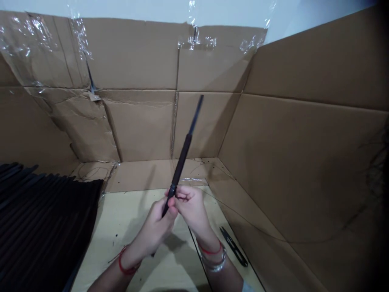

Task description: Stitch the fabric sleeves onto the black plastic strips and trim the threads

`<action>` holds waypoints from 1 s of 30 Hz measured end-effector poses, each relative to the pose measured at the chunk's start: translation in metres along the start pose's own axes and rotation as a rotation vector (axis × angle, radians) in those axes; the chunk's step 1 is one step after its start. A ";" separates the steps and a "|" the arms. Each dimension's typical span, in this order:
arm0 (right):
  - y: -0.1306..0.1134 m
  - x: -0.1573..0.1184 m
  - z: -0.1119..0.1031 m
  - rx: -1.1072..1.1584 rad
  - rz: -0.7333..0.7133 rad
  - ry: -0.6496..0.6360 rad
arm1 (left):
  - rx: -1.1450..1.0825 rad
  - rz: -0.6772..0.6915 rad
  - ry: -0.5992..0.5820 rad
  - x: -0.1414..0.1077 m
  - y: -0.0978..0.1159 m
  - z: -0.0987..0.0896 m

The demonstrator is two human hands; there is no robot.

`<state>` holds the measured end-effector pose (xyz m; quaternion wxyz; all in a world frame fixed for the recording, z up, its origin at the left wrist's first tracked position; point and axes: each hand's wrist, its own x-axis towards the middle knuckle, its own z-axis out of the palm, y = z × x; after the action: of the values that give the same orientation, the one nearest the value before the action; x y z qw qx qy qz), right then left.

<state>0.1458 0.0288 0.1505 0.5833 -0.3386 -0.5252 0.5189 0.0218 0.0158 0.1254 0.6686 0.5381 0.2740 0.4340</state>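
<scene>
A long dark slender stick (181, 160) stands tilted up and to the right, with a thinner, flatter, bluish-black end at its top. My left hand (158, 223) is closed around its lower part, the thumb lying along it. Against the stick, at a ringed spot, the fingertips of my right hand (190, 205) are pressed together. Whatever they pinch is too small or hidden to make out. A thin thread (252, 226) runs from beside my right hand out toward the right side. Below my left hand the stick's lower end shows near the table.
Black thread snips (234, 246) lie on the pale table (121, 211) right of my right wrist. Many dark, slender pieces are stacked at the left (45, 227). Taped cardboard walls (136, 121) enclose the back and right. A dark tangle of threads (377, 170) hangs at far right.
</scene>
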 end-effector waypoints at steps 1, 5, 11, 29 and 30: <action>-0.005 -0.006 0.002 0.013 0.014 -0.035 | -0.150 -0.058 -0.125 -0.004 0.000 0.001; -0.018 -0.023 0.007 0.009 0.055 -0.024 | -0.659 -0.132 -0.534 -0.002 -0.008 0.000; -0.019 -0.024 0.003 -0.186 0.035 -0.006 | -0.494 -0.312 -0.594 0.012 -0.005 -0.024; -0.026 -0.034 0.008 -0.192 -0.174 -0.054 | -0.483 -0.167 -0.353 -0.008 0.004 -0.009; -0.026 -0.031 0.006 -0.244 -0.228 -0.069 | -0.477 -0.151 -0.348 -0.006 0.006 -0.012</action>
<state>0.1491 -0.0079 0.1679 0.5746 -0.3272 -0.6390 0.3930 0.0068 0.0165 0.1274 0.8434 0.4103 0.0848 0.3363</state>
